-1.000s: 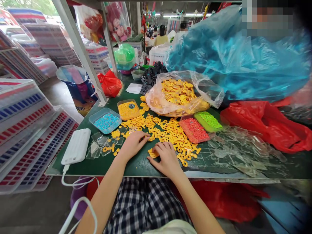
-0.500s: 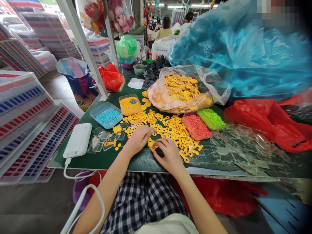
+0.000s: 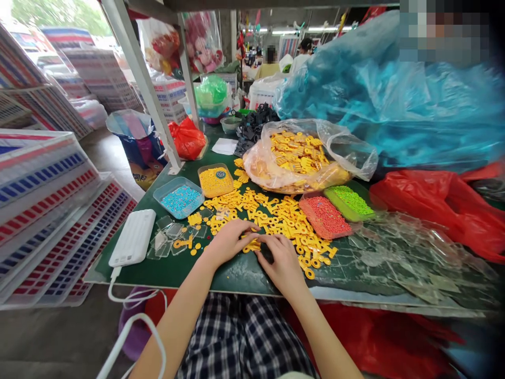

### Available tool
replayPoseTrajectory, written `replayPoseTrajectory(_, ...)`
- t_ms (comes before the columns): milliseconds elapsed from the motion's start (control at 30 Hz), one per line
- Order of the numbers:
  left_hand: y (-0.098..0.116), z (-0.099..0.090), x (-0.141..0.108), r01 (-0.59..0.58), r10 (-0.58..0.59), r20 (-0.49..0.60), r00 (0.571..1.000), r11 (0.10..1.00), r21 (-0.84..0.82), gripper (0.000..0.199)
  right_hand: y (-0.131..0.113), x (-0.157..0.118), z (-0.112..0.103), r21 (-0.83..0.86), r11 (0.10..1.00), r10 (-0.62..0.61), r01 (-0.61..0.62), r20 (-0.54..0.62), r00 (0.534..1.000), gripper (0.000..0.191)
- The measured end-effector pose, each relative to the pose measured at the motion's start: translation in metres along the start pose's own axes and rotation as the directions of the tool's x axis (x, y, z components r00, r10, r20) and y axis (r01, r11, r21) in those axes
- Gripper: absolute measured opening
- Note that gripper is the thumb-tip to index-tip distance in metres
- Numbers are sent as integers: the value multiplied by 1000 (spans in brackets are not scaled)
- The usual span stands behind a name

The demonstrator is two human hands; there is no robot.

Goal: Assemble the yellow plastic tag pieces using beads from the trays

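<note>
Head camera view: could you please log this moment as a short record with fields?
Surface: green table
Left hand: resting on loose yellow pieces, fingers curled
Right hand: beside the left, touching the same pieces; grip unclear
Trays: blue beads, yellow beads, red beads, green beads
Behind: clear bag of yellow pieces
Left edge: white power bank

Matt yellow plastic pieces (image 3: 276, 216) lie on a smooth green mat (image 3: 165, 271) beside glossy clear sheets (image 3: 394, 258).

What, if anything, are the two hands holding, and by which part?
Both the left hand and right hand pinch a small yellow plastic piece between their fingertips; the exact gripped part cannot be told.
</note>
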State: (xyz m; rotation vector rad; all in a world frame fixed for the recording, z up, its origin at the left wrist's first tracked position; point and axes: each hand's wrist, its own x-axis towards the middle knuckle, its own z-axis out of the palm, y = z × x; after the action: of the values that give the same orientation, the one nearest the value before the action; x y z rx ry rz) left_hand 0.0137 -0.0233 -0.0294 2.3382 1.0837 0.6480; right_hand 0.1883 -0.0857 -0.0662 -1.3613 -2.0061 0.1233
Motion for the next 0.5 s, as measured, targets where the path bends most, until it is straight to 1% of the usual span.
replayPoseTrajectory(67,-1,0,0,7,-8,9,1000,999,42,18,2,0,1,15,1000,-8,8,-4,1000,15)
replayPoseTrajectory(167,-1,2,1,0,-1,30,1000,998,61,18,3,-1,3,30,1000,-3,3,-5,1000,11)
replayPoseTrajectory(267,0,4,1,-2,-1,53,999,998,66,20,5,-2,6,22,1000,0,1,-21,1000,15)
replayPoseTrajectory(400,-1,6,0,8,-10,41,999,998,63,19,9,-4,11,-17,1000,-12,11,-45,999,21)
replayPoseTrajectory(500,-4,7,1,-15,12,52,999,997,71,17,12,-4,12,-28,999,-26,25,-59,998,23)
